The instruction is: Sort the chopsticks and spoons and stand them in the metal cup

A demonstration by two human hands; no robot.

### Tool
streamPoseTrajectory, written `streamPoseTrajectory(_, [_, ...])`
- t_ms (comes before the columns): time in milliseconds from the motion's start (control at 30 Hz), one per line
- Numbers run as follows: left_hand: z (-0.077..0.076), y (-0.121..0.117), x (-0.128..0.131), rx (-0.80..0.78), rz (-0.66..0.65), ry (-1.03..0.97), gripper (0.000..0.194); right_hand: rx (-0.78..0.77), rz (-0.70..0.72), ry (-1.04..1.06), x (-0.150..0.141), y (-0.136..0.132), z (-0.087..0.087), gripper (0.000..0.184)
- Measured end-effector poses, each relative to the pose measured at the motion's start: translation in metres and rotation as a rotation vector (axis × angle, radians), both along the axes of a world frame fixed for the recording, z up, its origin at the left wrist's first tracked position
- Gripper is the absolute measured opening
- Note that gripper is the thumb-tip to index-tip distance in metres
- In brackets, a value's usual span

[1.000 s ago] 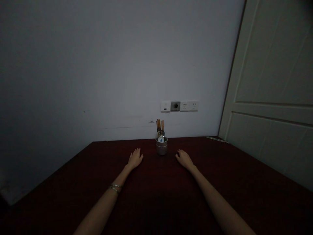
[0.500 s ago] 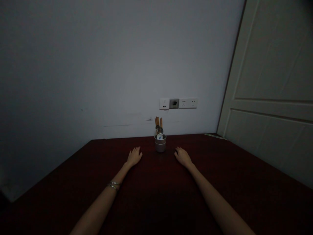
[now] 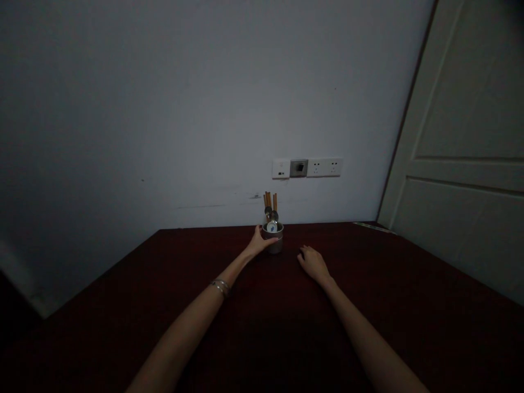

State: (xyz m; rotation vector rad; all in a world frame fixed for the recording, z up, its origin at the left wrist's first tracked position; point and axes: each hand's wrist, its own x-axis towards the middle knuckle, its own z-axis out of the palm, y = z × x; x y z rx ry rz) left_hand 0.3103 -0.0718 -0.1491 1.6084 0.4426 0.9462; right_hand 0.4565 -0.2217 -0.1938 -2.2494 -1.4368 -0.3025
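A grey cylindrical holder [image 3: 275,248] stands upright on the dark red table [image 3: 270,316] near the wall. My left hand [image 3: 257,243] grips it from the left, thumb across its front and fingers round the far side, partly hidden. Several wooden chopsticks [image 3: 268,200] rise out of the holder. Among them are metal spoons [image 3: 274,216] and a white piece with a blue mark [image 3: 272,226], perhaps a ceramic spoon. To the right of the holder and apart from it, my right hand [image 3: 314,263] rests palm down on the tabletop, fingers loosely bent, holding nothing.
Behind the table rises a pale wall [image 3: 204,136] with a row of sockets and a switch [image 3: 307,168]. A light panelled door [image 3: 466,218] borders the right side. Near the back right edge lies a thin flat strip [image 3: 374,227].
My left hand has gone from the tabletop to the right and closed around the holder. The right hand stays resting on the table. The view has shifted slightly.
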Motion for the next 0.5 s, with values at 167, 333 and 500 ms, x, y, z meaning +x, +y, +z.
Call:
streamPoseTrajectory(167, [-0.002, 0.000, 0.016, 0.012, -0.006, -0.023, 0.094, 0.001, -0.013, -0.009, 0.002, 0.001, -0.002, 0.033])
streamPoseTrajectory(333, [-0.008, 0.003, 0.025, 0.042, 0.083, -0.024, 0.072, 0.013, 0.010, 0.007, 0.003, 0.001, -0.003, 0.034])
streamPoseTrajectory(500, [-0.012, 0.006, 0.023, 0.056, 0.095, -0.028, 0.065, 0.005, -0.006, 0.009, 0.004, 0.001, -0.004, 0.035])
